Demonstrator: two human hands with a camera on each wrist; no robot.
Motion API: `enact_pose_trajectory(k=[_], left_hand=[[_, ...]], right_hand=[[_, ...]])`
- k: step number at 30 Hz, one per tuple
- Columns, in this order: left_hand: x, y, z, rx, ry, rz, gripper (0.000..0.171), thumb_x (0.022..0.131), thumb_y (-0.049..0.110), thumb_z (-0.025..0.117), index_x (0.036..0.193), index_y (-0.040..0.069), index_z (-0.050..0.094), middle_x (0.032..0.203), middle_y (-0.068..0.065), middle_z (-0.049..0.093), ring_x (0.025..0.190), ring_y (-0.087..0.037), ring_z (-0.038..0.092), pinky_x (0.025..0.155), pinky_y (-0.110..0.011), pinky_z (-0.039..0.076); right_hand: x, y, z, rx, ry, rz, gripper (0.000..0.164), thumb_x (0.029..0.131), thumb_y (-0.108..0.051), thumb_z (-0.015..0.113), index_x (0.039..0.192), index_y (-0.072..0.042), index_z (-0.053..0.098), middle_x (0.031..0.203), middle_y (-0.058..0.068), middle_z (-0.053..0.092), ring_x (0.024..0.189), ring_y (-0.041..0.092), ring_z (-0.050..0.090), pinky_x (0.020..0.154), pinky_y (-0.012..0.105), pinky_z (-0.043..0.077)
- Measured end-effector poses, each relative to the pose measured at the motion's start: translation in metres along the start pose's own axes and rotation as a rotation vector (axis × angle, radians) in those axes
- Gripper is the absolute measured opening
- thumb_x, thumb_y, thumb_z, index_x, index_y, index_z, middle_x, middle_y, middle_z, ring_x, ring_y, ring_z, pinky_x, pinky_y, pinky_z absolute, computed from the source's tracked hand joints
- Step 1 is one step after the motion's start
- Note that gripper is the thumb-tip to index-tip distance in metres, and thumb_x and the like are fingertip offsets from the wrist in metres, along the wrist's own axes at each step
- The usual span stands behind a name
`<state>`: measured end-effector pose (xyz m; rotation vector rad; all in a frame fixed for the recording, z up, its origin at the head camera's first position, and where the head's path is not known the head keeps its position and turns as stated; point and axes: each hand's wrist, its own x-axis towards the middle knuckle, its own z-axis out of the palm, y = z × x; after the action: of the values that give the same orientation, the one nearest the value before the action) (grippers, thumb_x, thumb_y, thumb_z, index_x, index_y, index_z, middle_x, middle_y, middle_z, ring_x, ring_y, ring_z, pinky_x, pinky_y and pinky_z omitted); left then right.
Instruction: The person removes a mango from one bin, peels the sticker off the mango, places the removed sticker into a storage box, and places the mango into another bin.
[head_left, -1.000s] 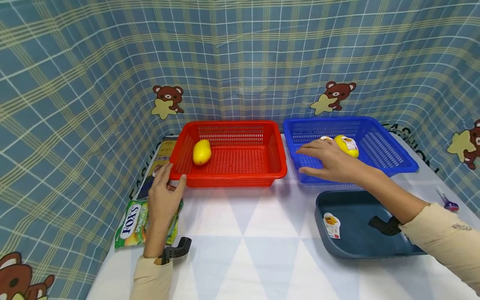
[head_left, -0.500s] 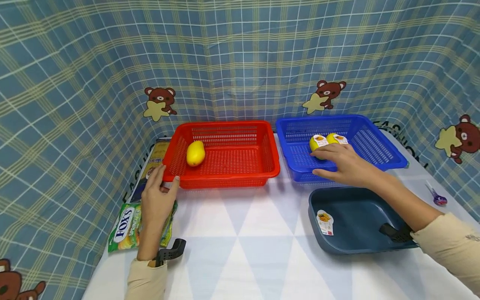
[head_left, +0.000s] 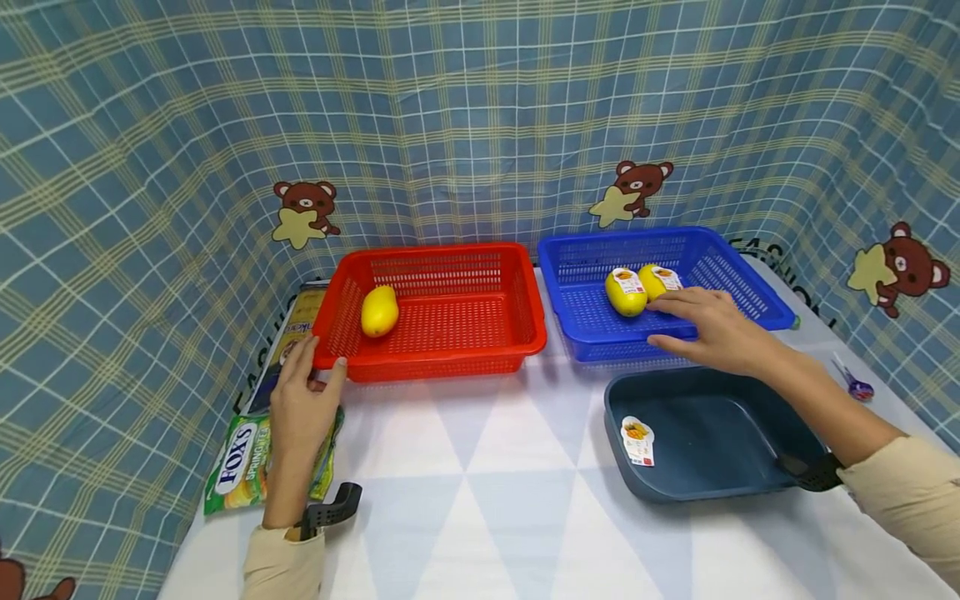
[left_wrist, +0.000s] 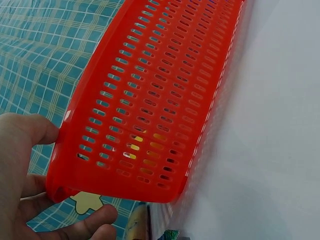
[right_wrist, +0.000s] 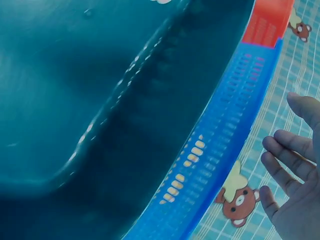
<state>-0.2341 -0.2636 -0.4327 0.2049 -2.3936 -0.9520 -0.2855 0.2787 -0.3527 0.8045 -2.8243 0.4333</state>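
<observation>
In the head view my left hand [head_left: 306,407] is at the near left corner of the red basket [head_left: 442,365]. The left wrist view shows its thumb against the rim and fingers curling past the corner, gripping it. One yellow mango [head_left: 379,311] lies inside that basket. My right hand [head_left: 712,327] hovers over the near rim of the blue basket [head_left: 577,321], fingers spread and holding nothing. Just beyond its fingertips lie two yellow mangoes, a nearer one [head_left: 626,292] and another [head_left: 657,282], both bearing white labels.
A dark teal tub [head_left: 697,442] with a mango label inside stands in front of the blue basket, under the right forearm. At left are a green FOX'S candy bag [head_left: 238,467] and a brown-gold packet [head_left: 300,312]. A purple lollipop [head_left: 858,388] lies far right.
My right hand has drawn back to the right, away from the two mangoes, which show more fully. The left hand stays at the red basket's corner. The head view has shifted slightly.
</observation>
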Motion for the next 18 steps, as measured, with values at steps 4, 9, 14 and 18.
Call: enact_pose_trajectory(k=[4, 9, 14, 18], left_hand=[[0.000, 0.000, 0.000, 0.015, 0.006, 0.004, 0.062, 0.097, 0.042, 0.061, 0.151, 0.015, 0.046, 0.155, -0.005, 0.042, 0.095, -0.029, 0.060, 0.081, -0.038, 0.050], [0.000, -0.002, 0.000, 0.026, 0.012, 0.014, 0.062, 0.097, 0.042, 0.061, 0.151, 0.015, 0.047, 0.155, -0.003, 0.043, 0.091, -0.026, 0.060, 0.077, -0.028, 0.048], [-0.001, -0.003, 0.001, 0.026, 0.010, 0.003, 0.062, 0.097, 0.042, 0.061, 0.151, 0.016, 0.047, 0.154, -0.002, 0.044, 0.090, -0.026, 0.061, 0.076, -0.021, 0.045], [0.000, -0.003, 0.001, 0.029, 0.003, -0.005, 0.062, 0.097, 0.042, 0.061, 0.152, 0.017, 0.046, 0.155, -0.002, 0.043, 0.091, -0.027, 0.061, 0.076, -0.021, 0.045]], right_hand=[[-0.007, 0.008, -0.001, -0.008, 0.016, 0.029, 0.050, 0.088, -0.025, 0.078, 0.129, -0.001, 0.064, 0.134, 0.025, 0.057, 0.129, 0.045, 0.043, 0.102, 0.068, 0.024], [-0.014, 0.017, -0.003, -0.027, 0.029, 0.071, 0.050, 0.087, -0.026, 0.079, 0.128, 0.000, 0.065, 0.134, 0.028, 0.056, 0.129, 0.047, 0.042, 0.101, 0.071, 0.023], [-0.021, 0.028, -0.005, -0.043, 0.033, 0.092, 0.052, 0.087, -0.026, 0.079, 0.128, 0.002, 0.064, 0.133, 0.029, 0.056, 0.127, 0.048, 0.043, 0.099, 0.069, 0.025], [-0.026, 0.038, -0.008, -0.059, 0.048, 0.102, 0.051, 0.087, -0.025, 0.079, 0.128, 0.003, 0.064, 0.132, 0.030, 0.056, 0.126, 0.050, 0.043, 0.097, 0.069, 0.026]])
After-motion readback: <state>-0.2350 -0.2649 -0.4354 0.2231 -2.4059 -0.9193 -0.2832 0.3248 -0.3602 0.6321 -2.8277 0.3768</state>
